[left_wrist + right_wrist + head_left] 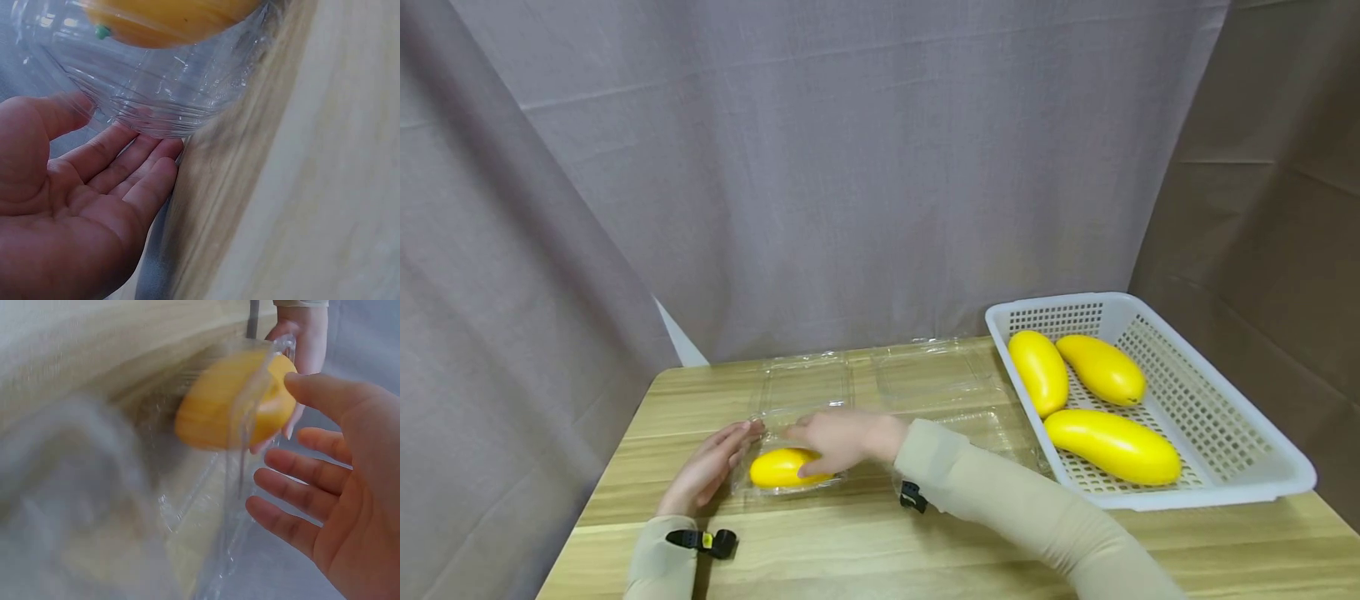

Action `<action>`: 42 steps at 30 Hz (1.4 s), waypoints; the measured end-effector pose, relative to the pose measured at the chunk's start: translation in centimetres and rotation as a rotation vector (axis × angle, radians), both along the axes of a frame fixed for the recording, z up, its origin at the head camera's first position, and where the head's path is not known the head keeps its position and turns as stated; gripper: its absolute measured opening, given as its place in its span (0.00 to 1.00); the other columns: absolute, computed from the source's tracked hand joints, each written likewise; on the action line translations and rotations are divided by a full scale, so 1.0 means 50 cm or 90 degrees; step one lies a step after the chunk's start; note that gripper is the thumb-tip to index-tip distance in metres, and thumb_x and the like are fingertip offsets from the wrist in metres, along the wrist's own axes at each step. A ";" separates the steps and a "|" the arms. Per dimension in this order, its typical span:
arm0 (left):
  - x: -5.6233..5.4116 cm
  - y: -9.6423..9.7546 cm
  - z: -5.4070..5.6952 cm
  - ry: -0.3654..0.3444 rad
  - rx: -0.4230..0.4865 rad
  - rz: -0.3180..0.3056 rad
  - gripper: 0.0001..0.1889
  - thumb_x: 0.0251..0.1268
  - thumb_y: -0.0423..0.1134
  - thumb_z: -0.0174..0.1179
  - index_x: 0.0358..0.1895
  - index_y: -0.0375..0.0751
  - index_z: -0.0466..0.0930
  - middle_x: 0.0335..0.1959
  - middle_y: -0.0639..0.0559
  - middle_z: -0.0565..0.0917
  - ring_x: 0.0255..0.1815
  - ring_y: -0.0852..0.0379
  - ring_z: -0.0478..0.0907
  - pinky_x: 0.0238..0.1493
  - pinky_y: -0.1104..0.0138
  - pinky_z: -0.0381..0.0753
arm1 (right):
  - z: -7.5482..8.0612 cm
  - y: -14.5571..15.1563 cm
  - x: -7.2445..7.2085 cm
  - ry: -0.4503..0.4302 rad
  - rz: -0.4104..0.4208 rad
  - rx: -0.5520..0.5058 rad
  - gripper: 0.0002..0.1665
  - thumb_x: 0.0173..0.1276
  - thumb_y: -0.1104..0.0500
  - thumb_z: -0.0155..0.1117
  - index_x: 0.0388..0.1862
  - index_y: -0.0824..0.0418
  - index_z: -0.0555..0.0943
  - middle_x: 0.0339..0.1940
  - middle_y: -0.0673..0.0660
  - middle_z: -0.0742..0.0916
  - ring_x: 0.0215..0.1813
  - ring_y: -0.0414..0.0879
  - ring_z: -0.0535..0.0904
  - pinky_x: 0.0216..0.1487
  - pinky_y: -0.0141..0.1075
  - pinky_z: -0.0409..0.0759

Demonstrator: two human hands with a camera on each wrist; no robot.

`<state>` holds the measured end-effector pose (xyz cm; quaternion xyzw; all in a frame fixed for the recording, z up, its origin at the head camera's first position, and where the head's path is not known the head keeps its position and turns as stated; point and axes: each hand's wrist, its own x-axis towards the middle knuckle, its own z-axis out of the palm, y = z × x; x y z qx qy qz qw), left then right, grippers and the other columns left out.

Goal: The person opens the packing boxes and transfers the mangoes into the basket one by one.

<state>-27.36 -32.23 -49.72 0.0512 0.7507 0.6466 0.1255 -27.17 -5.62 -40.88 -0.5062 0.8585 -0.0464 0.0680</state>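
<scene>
A yellow, mango-shaped fruit lies in a clear plastic clamshell box, whose lid stretches flat behind it. A small green tip shows on the fruit in the left wrist view. At the box's left side, my left hand rests its relaxed fingers against the wall, palm facing the box. My right hand is over the box's right part, its thumb at the fruit's end. Spread, nearly straight fingers of the right hand show in the right wrist view, not curled round anything.
Another clear clamshell lies unfolded to the right, partly behind the right forearm. Beyond it, a white perforated basket holds three similar yellow fruits. A grey curtain hangs behind the wooden table.
</scene>
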 end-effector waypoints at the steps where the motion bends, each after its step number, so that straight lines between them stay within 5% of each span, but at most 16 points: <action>1: 0.001 -0.001 0.001 0.001 0.000 -0.001 0.32 0.83 0.51 0.44 0.74 0.25 0.59 0.75 0.31 0.62 0.79 0.39 0.54 0.79 0.51 0.48 | -0.004 -0.004 0.001 0.002 0.002 -0.005 0.37 0.72 0.45 0.65 0.75 0.57 0.69 0.68 0.52 0.80 0.66 0.43 0.77 0.68 0.35 0.72; 11: 0.004 -0.006 0.006 -0.004 0.011 0.007 0.31 0.83 0.49 0.44 0.74 0.25 0.59 0.75 0.31 0.63 0.79 0.40 0.54 0.80 0.52 0.47 | -0.038 -0.032 0.003 -0.036 -0.025 -0.052 0.36 0.68 0.49 0.69 0.73 0.52 0.71 0.64 0.49 0.81 0.54 0.38 0.80 0.59 0.34 0.78; 18: 0.003 -0.007 0.005 -0.011 -0.018 0.004 0.33 0.82 0.53 0.44 0.75 0.28 0.60 0.75 0.32 0.64 0.79 0.39 0.54 0.79 0.49 0.48 | -0.048 -0.041 -0.002 -0.034 -0.047 -0.036 0.40 0.64 0.48 0.74 0.74 0.51 0.71 0.66 0.49 0.81 0.59 0.41 0.80 0.63 0.37 0.77; 29: 0.003 0.000 0.003 -0.007 -0.014 -0.003 0.33 0.83 0.52 0.44 0.74 0.26 0.60 0.75 0.31 0.62 0.79 0.37 0.52 0.79 0.48 0.46 | -0.076 -0.047 -0.015 -0.055 -0.059 -0.048 0.40 0.62 0.50 0.76 0.72 0.50 0.72 0.58 0.48 0.84 0.52 0.39 0.81 0.57 0.33 0.79; 42: 0.000 0.002 0.000 -0.006 0.001 0.004 0.32 0.83 0.50 0.43 0.74 0.25 0.60 0.75 0.30 0.63 0.79 0.37 0.52 0.80 0.48 0.44 | -0.071 -0.039 -0.022 -0.031 -0.051 -0.038 0.41 0.60 0.51 0.77 0.72 0.50 0.72 0.57 0.48 0.83 0.51 0.38 0.80 0.57 0.32 0.78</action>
